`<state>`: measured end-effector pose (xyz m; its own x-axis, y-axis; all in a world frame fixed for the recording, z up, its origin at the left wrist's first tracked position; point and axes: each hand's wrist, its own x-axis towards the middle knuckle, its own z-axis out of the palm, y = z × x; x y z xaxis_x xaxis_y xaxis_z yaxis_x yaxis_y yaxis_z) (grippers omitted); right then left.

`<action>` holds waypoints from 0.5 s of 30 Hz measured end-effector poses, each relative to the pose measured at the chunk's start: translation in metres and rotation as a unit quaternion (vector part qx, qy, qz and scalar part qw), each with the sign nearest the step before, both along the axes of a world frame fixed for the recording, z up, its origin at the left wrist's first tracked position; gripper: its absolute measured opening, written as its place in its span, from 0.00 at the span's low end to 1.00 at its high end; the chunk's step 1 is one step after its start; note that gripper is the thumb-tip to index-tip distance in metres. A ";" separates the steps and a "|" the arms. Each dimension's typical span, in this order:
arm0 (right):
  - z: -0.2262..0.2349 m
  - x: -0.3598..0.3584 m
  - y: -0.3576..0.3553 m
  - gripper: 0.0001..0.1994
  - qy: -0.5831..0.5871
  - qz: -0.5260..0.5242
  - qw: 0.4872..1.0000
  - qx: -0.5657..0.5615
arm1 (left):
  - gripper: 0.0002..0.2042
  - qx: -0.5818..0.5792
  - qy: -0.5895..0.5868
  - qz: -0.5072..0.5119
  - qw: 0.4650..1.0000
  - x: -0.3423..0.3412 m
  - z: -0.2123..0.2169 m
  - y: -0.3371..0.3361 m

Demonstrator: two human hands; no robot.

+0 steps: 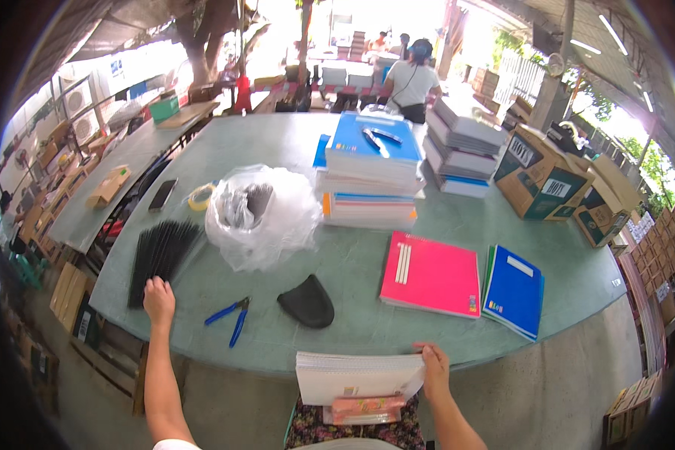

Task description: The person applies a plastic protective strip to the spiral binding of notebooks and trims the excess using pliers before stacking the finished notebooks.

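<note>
My left hand (158,298) reaches out to the near end of a pile of long black binding strips (161,255) at the table's left edge, fingers on them. My right hand (433,369) grips the right edge of a thick white stack of punched paper (356,377) held against the near table edge, over my lap. A pink and orange flat pack (366,410) lies under that stack.
On the green table (352,262) lie blue-handled pliers (231,315), a black pouch (307,302), a clear plastic bag (261,214), pink notebooks (430,274), blue notebooks (513,290), tall notebook stacks (371,169), a phone (162,194) and tape (200,197). Cardboard boxes (540,180) stand right. A person (412,79) stands beyond.
</note>
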<state>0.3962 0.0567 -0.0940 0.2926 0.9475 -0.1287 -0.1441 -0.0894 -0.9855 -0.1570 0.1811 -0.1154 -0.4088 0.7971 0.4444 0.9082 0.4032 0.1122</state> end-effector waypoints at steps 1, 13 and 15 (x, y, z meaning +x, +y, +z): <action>-0.007 0.004 0.001 0.11 -0.055 0.022 0.998 0.013 | 0.07 0.065 -0.013 0.012 0.998 -0.005 0.004 -0.007; 0.032 -0.120 0.027 0.17 -0.527 0.263 0.755 0.287 | 0.12 0.341 -0.371 -0.104 0.857 0.049 0.098 -0.113; 0.026 -0.118 0.023 0.17 -0.520 0.285 0.759 0.269 | 0.13 0.433 -0.443 -0.173 0.766 0.069 0.138 -0.142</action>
<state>0.2785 0.0799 -0.0685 -0.5062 0.7921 0.3411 0.6474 0.6103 -0.4566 -0.0882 0.0392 0.0225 -0.6867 0.4891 0.5378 0.3568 -0.4177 0.8356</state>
